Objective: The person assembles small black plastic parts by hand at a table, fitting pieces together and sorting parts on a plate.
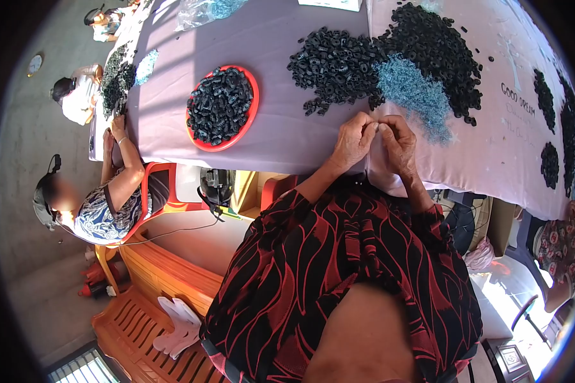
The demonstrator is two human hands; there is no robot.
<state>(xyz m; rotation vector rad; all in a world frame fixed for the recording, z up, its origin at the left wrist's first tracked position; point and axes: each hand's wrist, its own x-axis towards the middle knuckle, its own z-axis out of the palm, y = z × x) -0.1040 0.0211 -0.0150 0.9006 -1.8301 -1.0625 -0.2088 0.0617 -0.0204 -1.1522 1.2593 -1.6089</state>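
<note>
My left hand [353,140] and my right hand [399,145] meet at the table's near edge, fingertips pinched together. Whatever they hold is too small or too hidden to make out. Just beyond them lies a heap of small light-blue translucent pieces [412,89]. Touching it are a heap of small black parts [335,67] on the left and a heap of black ring-like parts [431,48] on the right. Farther left, a red plastic basin [255,112] is filled with black parts [220,105] that look chunkier, perhaps joined pieces.
A cloth [278,137] covers the table. Smaller black piles [549,165] lie at the right, and a clear plastic bag [201,13] is at the far edge. A co-worker [118,198] sits at the left on a red chair; white gloves [179,325] rest on an orange slatted seat [131,325].
</note>
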